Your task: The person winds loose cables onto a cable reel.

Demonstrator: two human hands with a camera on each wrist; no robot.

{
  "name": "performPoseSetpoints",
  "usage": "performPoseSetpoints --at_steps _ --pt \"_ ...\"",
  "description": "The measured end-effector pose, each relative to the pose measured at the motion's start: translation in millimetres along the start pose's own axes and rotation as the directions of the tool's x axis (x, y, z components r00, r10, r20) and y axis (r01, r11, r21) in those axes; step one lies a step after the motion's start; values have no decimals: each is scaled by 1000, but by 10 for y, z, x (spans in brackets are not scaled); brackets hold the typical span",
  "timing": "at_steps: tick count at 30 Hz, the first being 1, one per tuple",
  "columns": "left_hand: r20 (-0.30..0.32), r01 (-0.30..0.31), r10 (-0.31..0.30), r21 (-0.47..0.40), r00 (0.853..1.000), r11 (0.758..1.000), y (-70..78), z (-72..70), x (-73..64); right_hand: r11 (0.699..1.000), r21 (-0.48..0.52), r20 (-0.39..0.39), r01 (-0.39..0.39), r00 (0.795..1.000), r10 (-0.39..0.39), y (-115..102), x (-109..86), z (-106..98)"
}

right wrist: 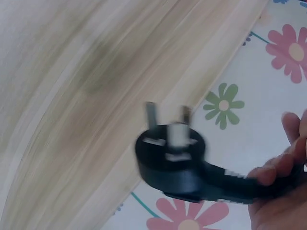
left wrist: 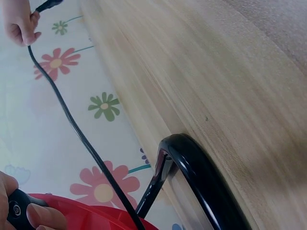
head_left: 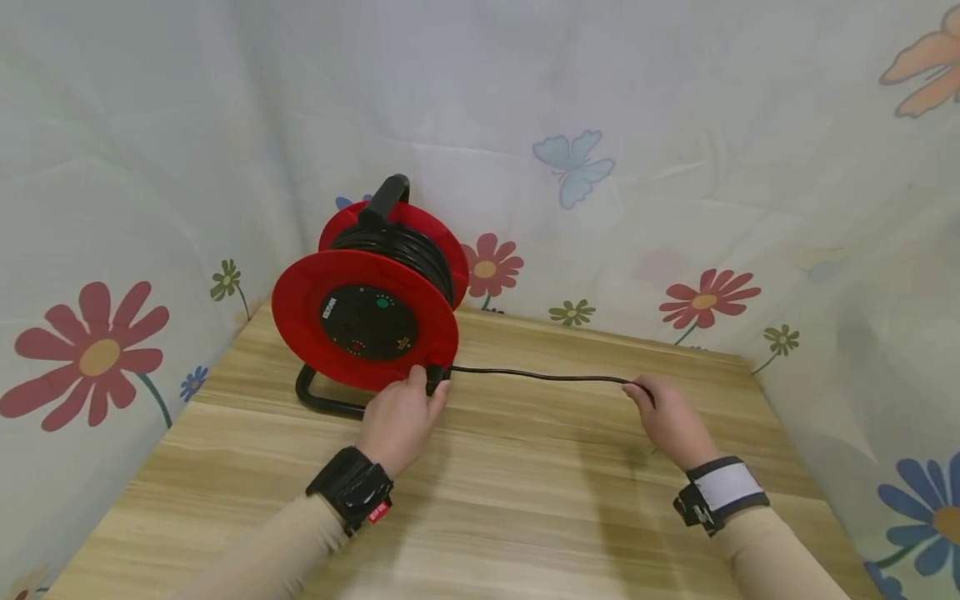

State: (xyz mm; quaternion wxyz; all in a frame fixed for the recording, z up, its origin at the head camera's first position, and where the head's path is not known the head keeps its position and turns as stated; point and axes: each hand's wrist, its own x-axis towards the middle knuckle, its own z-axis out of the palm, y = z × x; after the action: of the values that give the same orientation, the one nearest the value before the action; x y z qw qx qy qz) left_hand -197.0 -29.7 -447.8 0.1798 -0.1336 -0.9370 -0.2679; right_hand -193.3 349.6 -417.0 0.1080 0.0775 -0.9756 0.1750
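A red cable reel (head_left: 296,304) with black cord wound on its drum stands tilted on its black tubular stand (head_left: 330,406). My left hand (head_left: 397,421) holds the black winding knob (left wrist: 20,211) at the lower right of the reel's front disc, thumb and fingers on either side. From the reel a length of black cord (head_left: 540,377) runs out to the right, nearly straight. My right hand (head_left: 671,421) grips the cord's end. Past its fingers sticks out a black plug (right wrist: 168,165) with metal prongs, seen blurred in the right wrist view.
The reel rests at the back left of a wood-grain table (head_left: 510,500). A white curtain (head_left: 675,167) printed with flowers and butterflies hangs behind and along both sides. On top of the reel is a black carrying handle (head_left: 385,200).
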Motion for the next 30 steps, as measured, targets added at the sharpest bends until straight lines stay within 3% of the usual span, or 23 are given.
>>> performPoseSetpoints --at_steps 5,9,15,22,30 --pt "-13 -2 2 -6 1000 1000 -3 -1 -1 999 -32 -115 19 993 -23 58 -34 -39" --pt "-6 9 -9 -14 1000 1000 -8 7 -1 998 -54 -154 18 988 -26 106 -81 -49" --pt "-4 7 -7 -19 1000 1000 -22 24 -3 998 -69 -125 3 992 -11 198 -128 -16" --pt "39 21 -20 -22 999 1000 -86 66 -31 995 -61 -30 -84 996 82 242 -175 38" --pt "80 59 -57 -32 995 998 -200 87 -83 998 -52 -50 -44 998 42 176 -162 144"
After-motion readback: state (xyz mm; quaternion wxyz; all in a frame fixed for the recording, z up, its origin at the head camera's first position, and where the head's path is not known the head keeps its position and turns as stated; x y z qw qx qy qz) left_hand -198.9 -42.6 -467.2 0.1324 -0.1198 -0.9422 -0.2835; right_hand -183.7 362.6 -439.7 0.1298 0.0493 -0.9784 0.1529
